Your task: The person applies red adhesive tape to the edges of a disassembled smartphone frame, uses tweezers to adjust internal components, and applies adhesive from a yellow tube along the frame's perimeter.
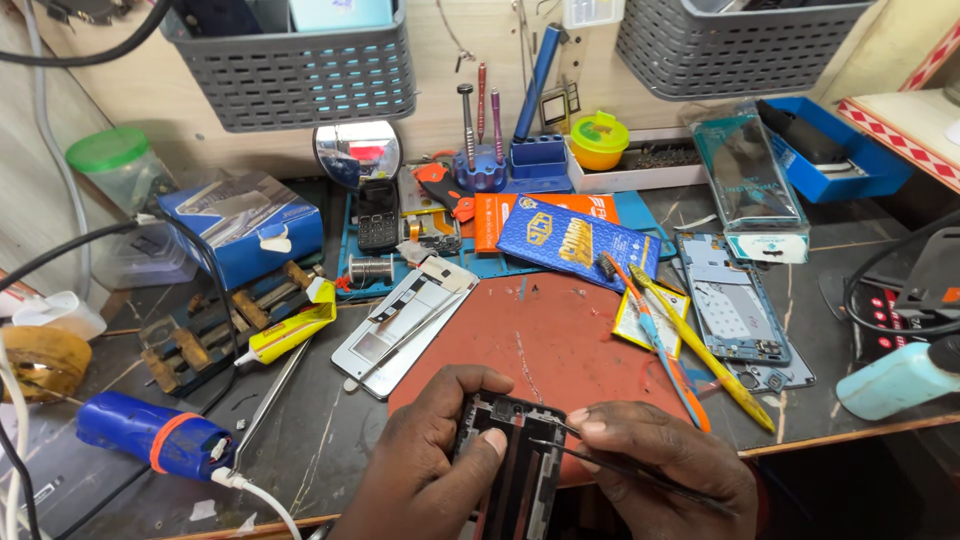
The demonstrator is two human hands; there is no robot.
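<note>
My left hand (425, 465) grips a black phone frame (515, 470) at the near edge of the red mat (545, 335), thumb pressed on its face. My right hand (665, 470) holds thin black tweezers (600, 460), their tip touching the frame's upper part. The lower end of the frame is cut off by the picture's bottom edge.
A silver phone back plate (405, 320) lies left of the mat, a yellow glue tube (290, 330) beside it. Right of the mat lie an orange brush (655, 335), a yellow tool (705, 350) and an opened blue phone body (735, 305). A blue packet (575, 240) sits behind.
</note>
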